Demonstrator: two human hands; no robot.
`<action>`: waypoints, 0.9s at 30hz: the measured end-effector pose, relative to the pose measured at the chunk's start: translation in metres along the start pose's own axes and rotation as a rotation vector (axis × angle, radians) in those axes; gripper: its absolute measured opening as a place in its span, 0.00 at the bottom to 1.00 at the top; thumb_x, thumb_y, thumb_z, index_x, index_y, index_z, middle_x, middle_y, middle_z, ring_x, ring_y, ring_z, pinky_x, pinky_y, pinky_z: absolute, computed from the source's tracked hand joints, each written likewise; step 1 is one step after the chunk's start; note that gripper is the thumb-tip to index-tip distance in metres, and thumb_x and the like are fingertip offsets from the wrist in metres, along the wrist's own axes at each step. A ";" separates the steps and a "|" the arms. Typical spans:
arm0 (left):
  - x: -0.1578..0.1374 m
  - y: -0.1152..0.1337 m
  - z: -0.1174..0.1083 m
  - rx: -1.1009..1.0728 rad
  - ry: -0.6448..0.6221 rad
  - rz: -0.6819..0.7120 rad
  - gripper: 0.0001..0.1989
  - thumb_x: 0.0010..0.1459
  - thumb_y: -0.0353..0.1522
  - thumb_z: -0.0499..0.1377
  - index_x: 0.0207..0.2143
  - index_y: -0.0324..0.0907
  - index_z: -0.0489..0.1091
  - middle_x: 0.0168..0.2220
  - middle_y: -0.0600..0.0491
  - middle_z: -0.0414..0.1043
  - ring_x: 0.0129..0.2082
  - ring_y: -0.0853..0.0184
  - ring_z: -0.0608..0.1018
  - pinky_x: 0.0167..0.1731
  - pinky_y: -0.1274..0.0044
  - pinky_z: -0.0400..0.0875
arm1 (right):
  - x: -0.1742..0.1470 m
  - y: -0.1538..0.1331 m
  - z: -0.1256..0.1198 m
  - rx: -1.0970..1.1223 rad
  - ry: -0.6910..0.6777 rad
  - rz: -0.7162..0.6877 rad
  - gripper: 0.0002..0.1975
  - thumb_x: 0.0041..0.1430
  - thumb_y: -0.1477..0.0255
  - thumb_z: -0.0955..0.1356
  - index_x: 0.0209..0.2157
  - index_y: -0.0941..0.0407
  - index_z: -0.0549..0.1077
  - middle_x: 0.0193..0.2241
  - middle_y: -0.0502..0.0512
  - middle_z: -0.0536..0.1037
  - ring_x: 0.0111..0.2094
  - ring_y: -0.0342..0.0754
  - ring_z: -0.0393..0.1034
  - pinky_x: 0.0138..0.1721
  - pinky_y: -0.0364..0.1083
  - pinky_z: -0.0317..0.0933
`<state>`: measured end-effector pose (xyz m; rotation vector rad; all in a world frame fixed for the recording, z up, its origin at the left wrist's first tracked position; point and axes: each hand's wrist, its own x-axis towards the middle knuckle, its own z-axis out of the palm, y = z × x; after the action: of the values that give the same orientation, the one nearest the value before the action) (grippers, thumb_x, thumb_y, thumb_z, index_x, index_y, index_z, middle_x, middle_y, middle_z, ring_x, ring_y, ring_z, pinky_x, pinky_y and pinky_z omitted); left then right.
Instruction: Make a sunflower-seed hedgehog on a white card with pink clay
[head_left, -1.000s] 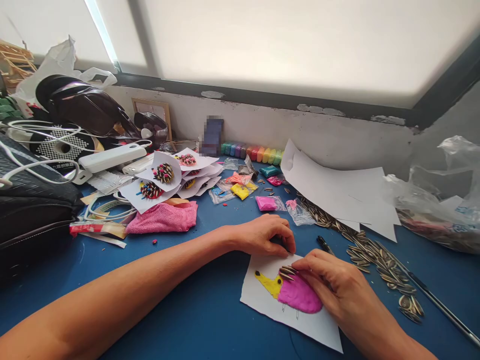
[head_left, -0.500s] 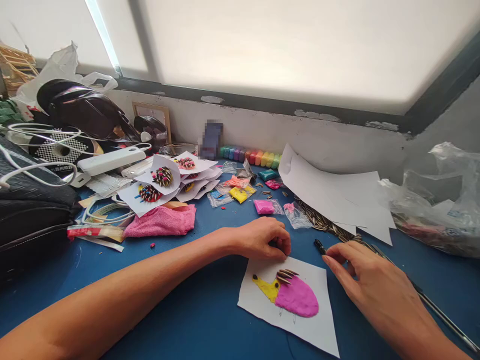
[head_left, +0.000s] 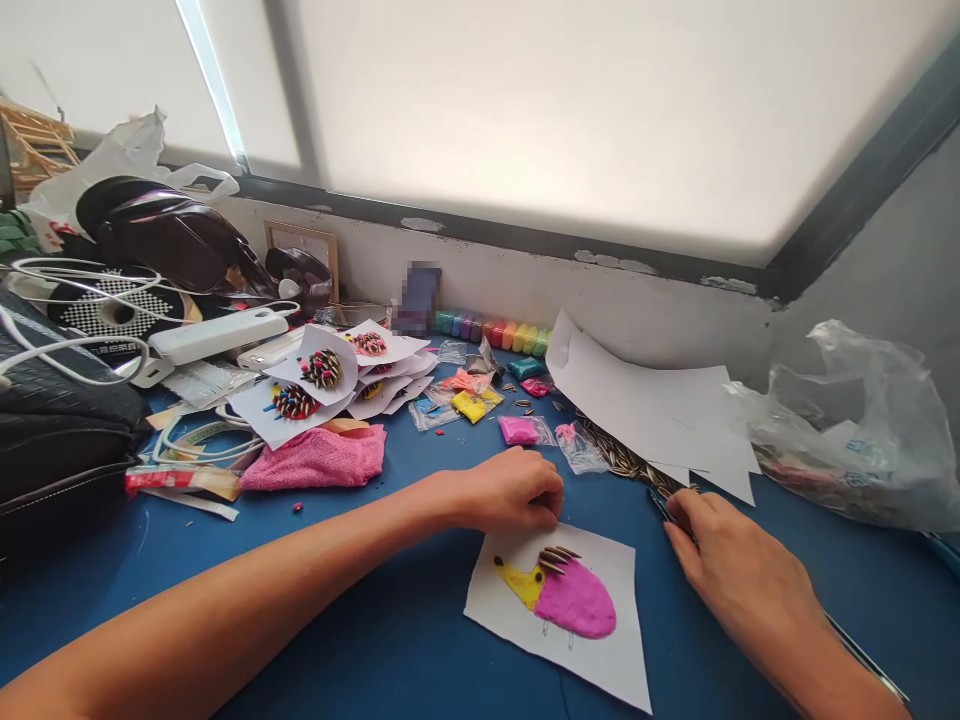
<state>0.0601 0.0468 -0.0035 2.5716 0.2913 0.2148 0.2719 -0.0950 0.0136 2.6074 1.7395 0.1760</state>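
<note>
A white paper sheet (head_left: 615, 665) lies in front of me with a hedgehog figure on it. The figure has a purple clay body (head_left: 577, 605) and a yellow clay head (head_left: 519, 584) with a black nose and eye. Several striped sunflower seeds (head_left: 556, 560) stick out of the body's top beside the head. My left hand (head_left: 517, 490) rests at the sheet's top edge, fingers curled; anything inside them is hidden. My right hand (head_left: 731, 555) is closed at the near end of a sunflower seed pile (head_left: 611, 455), with something small and dark at its fingertips, too unclear to name.
Opened clay packets, one pink (head_left: 517, 430) and one yellow (head_left: 472, 405), lie beyond my left hand. White sheets (head_left: 652, 400) partly cover the seeds. A plastic bag (head_left: 862, 460) stands right. Finished hedgehog pictures (head_left: 281, 410), a pink cloth (head_left: 315, 460) and a black bag (head_left: 67, 430) lie left.
My right hand has moved from beside the sheet's upper right corner to the seed pile. My left hand stays at the sheet's top edge. The whole view has shifted slightly.
</note>
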 end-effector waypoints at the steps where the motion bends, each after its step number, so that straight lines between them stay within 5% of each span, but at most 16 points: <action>1: 0.000 -0.002 0.000 0.018 0.013 0.001 0.03 0.56 0.27 0.62 0.28 0.39 0.74 0.31 0.53 0.74 0.32 0.68 0.73 0.33 0.78 0.64 | 0.001 0.001 -0.001 -0.001 0.010 0.003 0.11 0.62 0.70 0.61 0.38 0.54 0.74 0.37 0.57 0.79 0.35 0.55 0.75 0.25 0.48 0.60; 9: 0.001 -0.012 0.001 0.111 0.089 -0.019 0.03 0.56 0.27 0.61 0.32 0.39 0.75 0.34 0.51 0.75 0.34 0.66 0.75 0.32 0.77 0.67 | 0.021 -0.001 -0.008 -0.007 0.050 -0.017 0.15 0.66 0.67 0.61 0.41 0.51 0.78 0.40 0.53 0.80 0.38 0.51 0.75 0.34 0.47 0.65; 13: 0.001 -0.002 0.000 0.163 0.133 0.033 0.12 0.65 0.33 0.56 0.47 0.40 0.74 0.50 0.46 0.73 0.50 0.61 0.74 0.50 0.72 0.66 | 0.036 -0.007 -0.003 -0.026 0.050 -0.046 0.15 0.66 0.68 0.61 0.45 0.53 0.78 0.41 0.56 0.80 0.41 0.55 0.75 0.35 0.48 0.65; 17: 0.004 0.010 0.004 0.289 0.089 0.135 0.22 0.71 0.40 0.46 0.59 0.40 0.65 0.66 0.47 0.58 0.67 0.54 0.56 0.64 0.64 0.49 | 0.046 -0.011 0.000 -0.017 0.044 -0.081 0.14 0.64 0.73 0.62 0.42 0.55 0.79 0.38 0.57 0.81 0.40 0.54 0.76 0.35 0.48 0.63; 21: 0.011 0.007 0.012 0.388 0.023 0.101 0.23 0.71 0.43 0.41 0.56 0.42 0.67 0.65 0.48 0.59 0.67 0.51 0.56 0.63 0.58 0.50 | 0.047 -0.012 -0.003 0.021 0.069 -0.083 0.15 0.63 0.73 0.61 0.38 0.55 0.79 0.37 0.59 0.81 0.38 0.56 0.76 0.34 0.49 0.63; 27: 0.009 -0.012 0.010 0.418 0.165 0.097 0.17 0.69 0.40 0.49 0.52 0.43 0.70 0.66 0.45 0.56 0.68 0.52 0.55 0.63 0.59 0.51 | 0.018 -0.013 -0.011 0.195 0.085 -0.126 0.14 0.61 0.71 0.62 0.42 0.53 0.77 0.39 0.54 0.81 0.37 0.50 0.76 0.37 0.46 0.66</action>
<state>0.0694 0.0543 -0.0176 2.9905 0.2969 0.4446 0.2656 -0.0739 0.0251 2.6437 2.0397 0.1240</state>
